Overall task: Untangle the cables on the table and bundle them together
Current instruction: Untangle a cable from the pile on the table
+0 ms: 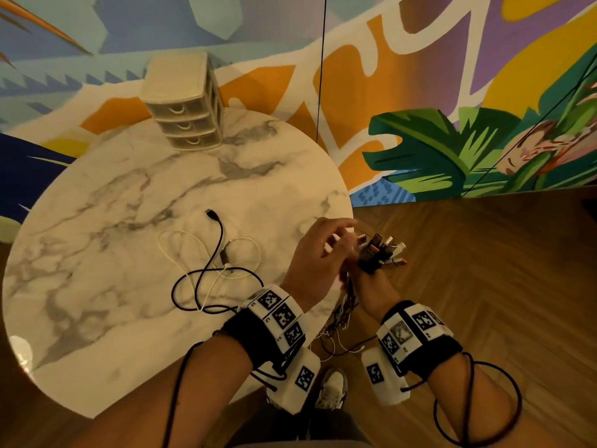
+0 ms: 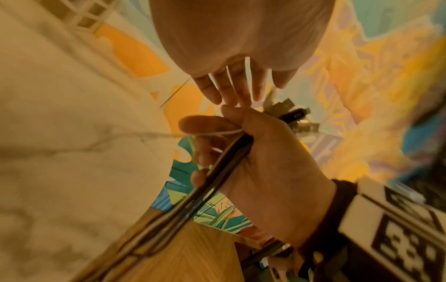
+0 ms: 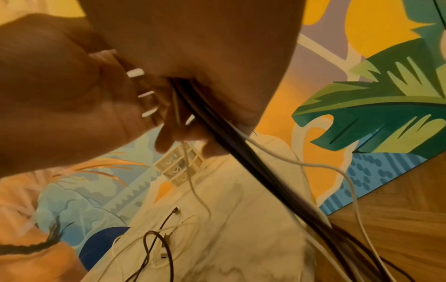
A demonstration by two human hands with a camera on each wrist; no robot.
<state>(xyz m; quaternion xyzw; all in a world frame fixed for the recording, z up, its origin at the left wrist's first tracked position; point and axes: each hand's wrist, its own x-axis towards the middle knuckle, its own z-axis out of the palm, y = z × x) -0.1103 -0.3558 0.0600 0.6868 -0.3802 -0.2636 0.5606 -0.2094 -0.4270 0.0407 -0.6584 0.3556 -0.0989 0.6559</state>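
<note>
With the right hand clamped on the bundle beyond the counter's right edge and the left hand spread loosely, hanging strands may snag two cables near the front edge.

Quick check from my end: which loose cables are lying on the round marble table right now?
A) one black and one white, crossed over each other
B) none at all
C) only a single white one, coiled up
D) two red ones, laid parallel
A: a thin black cable and a thin white cable lie looped across each other on the round marble table; the bundle of gathered cables is gripped in the right hand.
</note>
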